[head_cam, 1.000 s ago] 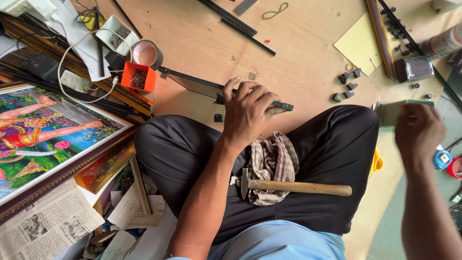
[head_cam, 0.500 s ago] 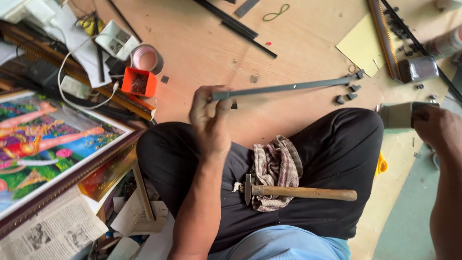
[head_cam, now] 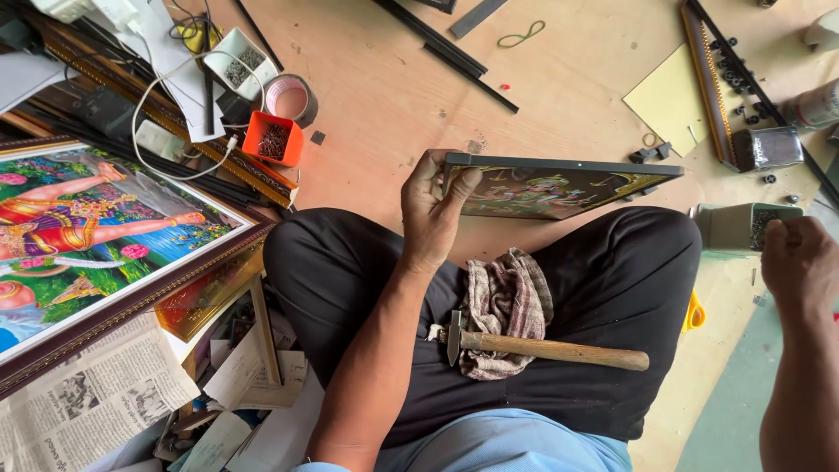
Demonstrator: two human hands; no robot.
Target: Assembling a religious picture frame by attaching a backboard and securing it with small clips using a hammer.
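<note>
My left hand (head_cam: 434,208) grips the left end of a small dark-framed picture (head_cam: 559,187), held tilted above my knees so its colourful face shows. My right hand (head_cam: 800,262) is at the right edge, fingers curled by a small grey-green box (head_cam: 730,225) of small dark pieces; what it holds is hidden. A wooden-handled hammer (head_cam: 546,348) lies across my lap on a checked cloth (head_cam: 507,301). I sit cross-legged in dark trousers on a wooden floor.
A large framed colourful picture (head_cam: 96,236) leans at the left over newspaper (head_cam: 83,406). An orange tray of nails (head_cam: 273,138), a tape roll (head_cam: 291,96), a white cable, black frame strips (head_cam: 454,51) and a gilt moulding (head_cam: 710,83) lie on the floor.
My left hand lifted the framed picture off the floor and turned it from edge-on until its painted face shows. My right hand stayed by the box at the right.
</note>
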